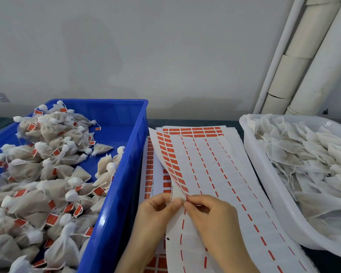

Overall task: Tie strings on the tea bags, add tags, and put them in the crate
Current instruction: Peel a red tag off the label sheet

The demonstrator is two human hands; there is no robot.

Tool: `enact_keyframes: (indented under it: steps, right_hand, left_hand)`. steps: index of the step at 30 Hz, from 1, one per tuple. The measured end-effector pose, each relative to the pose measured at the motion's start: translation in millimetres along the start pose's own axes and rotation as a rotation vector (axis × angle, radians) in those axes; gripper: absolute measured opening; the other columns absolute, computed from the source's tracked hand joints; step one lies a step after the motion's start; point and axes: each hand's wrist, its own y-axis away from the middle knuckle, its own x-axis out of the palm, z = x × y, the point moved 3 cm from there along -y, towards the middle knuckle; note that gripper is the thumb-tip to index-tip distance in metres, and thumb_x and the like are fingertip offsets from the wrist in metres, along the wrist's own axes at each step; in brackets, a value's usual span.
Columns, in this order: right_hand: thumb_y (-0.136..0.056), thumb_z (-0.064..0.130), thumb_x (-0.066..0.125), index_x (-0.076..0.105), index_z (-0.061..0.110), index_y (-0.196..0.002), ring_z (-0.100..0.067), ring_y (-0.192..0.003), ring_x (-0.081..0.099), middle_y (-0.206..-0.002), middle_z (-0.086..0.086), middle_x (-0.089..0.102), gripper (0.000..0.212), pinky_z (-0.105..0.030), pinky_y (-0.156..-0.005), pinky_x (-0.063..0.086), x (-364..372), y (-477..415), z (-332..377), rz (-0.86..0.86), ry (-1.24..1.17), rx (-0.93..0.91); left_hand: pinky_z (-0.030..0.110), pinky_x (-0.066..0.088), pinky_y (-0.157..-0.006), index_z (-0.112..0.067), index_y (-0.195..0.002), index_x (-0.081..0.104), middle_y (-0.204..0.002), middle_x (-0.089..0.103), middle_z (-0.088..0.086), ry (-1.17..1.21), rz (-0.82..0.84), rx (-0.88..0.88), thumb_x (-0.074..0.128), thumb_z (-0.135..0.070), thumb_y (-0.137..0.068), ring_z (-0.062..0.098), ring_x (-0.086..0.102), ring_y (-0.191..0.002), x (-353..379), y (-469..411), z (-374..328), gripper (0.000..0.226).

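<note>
Landmark: the tag sheet [215, 174], the topmost one, lying lengthwise away from the person, with its near-left edge lifted.
Left hand [156, 215]: its grip is closed, with thumb and forefinger pinching the sheet's lifted near-left edge.
Right hand [211, 217]: its grip is also closed on that edge, fingertip to fingertip with the left. Whether a tag is already peeled up under the fingers cannot be told.
Task's thing: the column of red tags [171, 162] is the only full column left on the sheet, and it runs along the left margin.
Key relation: the column's long axis leads up and away from the two grips, and its near end sits right at the right hand's fingertips. The right hand therefore looks the likelier one to peel while the left steadies the sheet.
Left of the sheet: the blue crate [114, 203] holds the tagged tea bags [47, 174].
Right of the sheet: the white basin [264, 174] holds the untied tea bags [303, 154], and no bag is in hand.
Under the sheet: a stack of sheets [150, 164] on the dark tabletop [323, 261].
</note>
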Motion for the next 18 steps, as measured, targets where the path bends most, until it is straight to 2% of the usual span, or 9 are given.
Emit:
enact_keyframes:
  steps: [2, 5, 8, 18]
  right_hand:
    - [-0.079, 0.036, 0.067, 0.068, 0.030, -0.101, 0.009, -0.070, 0.052, -0.090, 0.021, 0.058, 0.023, -0.002, -0.071, 0.040, 0, -1, -2, 0.010, 0.002, 0.010]
    - [-0.080, 0.036, 0.067, 0.064, 0.038, -0.085, 0.008, -0.072, 0.055, -0.083, 0.024, 0.059, 0.006, -0.001, -0.065, 0.040, -1, -5, -6, 0.052, -0.043, 0.070]
    - [-0.082, 0.038, 0.066, 0.061, 0.038, -0.070, 0.003, -0.074, 0.059, -0.079, 0.028, 0.061, 0.013, -0.003, -0.055, 0.039, -3, -10, -10, 0.110, -0.122, 0.145]
    - [-0.082, 0.032, 0.068, 0.069, 0.025, -0.074, -0.008, -0.068, 0.067, -0.071, 0.017, 0.070, 0.010, -0.008, -0.046, 0.042, -3, -14, -13, 0.146, -0.387, 0.350]
  left_hand:
    - [0.021, 0.055, -0.057, -0.023, -0.076, 0.075, -0.084, 0.075, 0.004, -0.027, 0.000, 0.017, 0.066, -0.028, -0.073, 0.021, 0.072, -0.075, 0, 0, -1, 0.011]
    - [0.021, 0.055, -0.055, -0.020, -0.075, 0.074, -0.083, 0.075, 0.002, -0.052, -0.007, 0.039, 0.067, -0.030, -0.070, 0.020, 0.072, -0.073, 0, 0, -2, 0.013]
    - [0.022, 0.056, -0.056, -0.019, -0.079, 0.072, -0.084, 0.075, 0.001, -0.060, -0.008, 0.043, 0.067, -0.030, -0.068, 0.020, 0.073, -0.074, 0, -1, -2, 0.017]
    - [0.021, 0.055, -0.055, -0.019, -0.083, 0.071, -0.083, 0.075, -0.002, -0.086, -0.012, 0.041, 0.065, -0.027, -0.071, 0.019, 0.073, -0.073, 0, -1, -4, 0.016]
